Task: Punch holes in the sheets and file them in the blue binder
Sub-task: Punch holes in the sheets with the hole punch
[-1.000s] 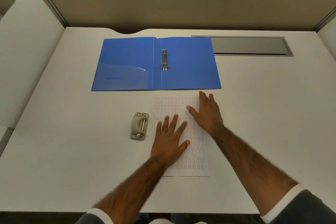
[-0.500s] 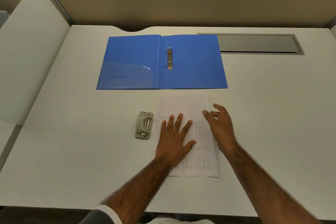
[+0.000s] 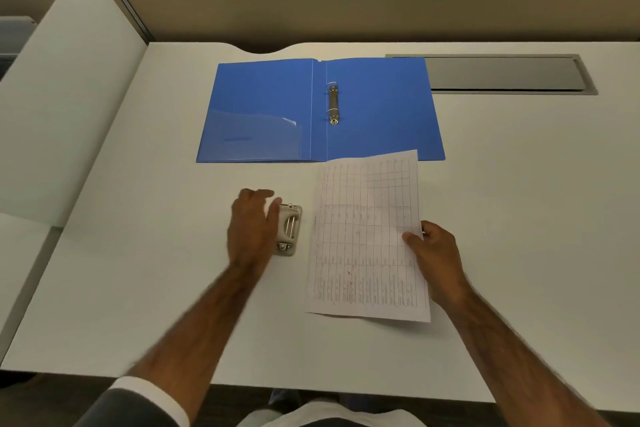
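Note:
The blue binder (image 3: pixel 377 111) lies open flat at the back of the desk, its metal ring mechanism (image 3: pixel 332 103) shut in the middle. My right hand (image 3: pixel 433 253) pinches the right edge of the printed table sheets (image 3: pixel 367 239), lifted slightly off the desk, their top corner over the binder's front edge. My left hand (image 3: pixel 252 225) is over the left side of the grey hole punch (image 3: pixel 289 230), thumb touching its top; its fingers look blurred, so a grip is unclear.
The white desk (image 3: pixel 519 218) has a grey cable hatch (image 3: pixel 502 74) at the back right, beside the binder. A white side panel (image 3: pixel 69 97) stands on the left. A beige partition wall closes the back.
My right hand slid to the sheets' right edge and lifted them. My left hand left the sheets and moved left onto the hole punch.

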